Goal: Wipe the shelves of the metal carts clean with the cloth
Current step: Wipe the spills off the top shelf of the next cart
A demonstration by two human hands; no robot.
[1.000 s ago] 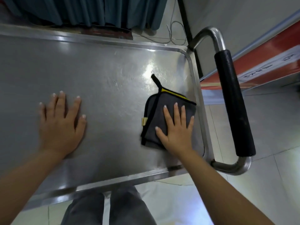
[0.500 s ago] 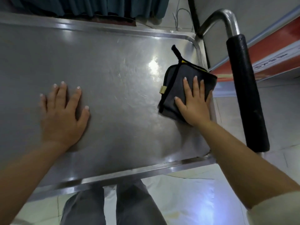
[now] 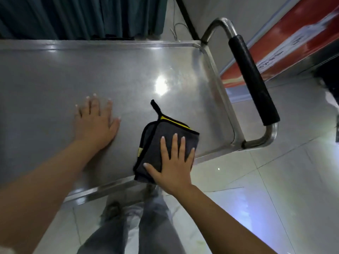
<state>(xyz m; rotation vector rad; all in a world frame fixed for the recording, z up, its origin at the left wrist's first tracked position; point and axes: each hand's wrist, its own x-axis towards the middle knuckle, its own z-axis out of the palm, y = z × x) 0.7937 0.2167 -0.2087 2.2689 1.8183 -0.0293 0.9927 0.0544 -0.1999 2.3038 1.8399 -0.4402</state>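
Note:
The metal cart's top shelf (image 3: 55, 74) is a shiny steel tray with a raised rim. A folded dark grey cloth (image 3: 154, 143) with black and yellow edging and a black loop lies near the shelf's front edge. My right hand (image 3: 174, 162) presses flat on the cloth with straight, spread fingers; the cloth's near corner reaches the front rim. My left hand (image 3: 95, 121) rests flat on the bare steel to the left of the cloth, fingers spread.
The cart's handle (image 3: 253, 79), a steel tube with a black grip, stands off the right end. A teal curtain (image 3: 82, 15) hangs behind the cart. A red and white panel (image 3: 293, 33) is at the right. My legs (image 3: 139, 226) stand on pale tiles below the front edge.
My right hand has drawn the cloth from the far right corner back toward the front edge and a little left. My left hand stays flat on the shelf.

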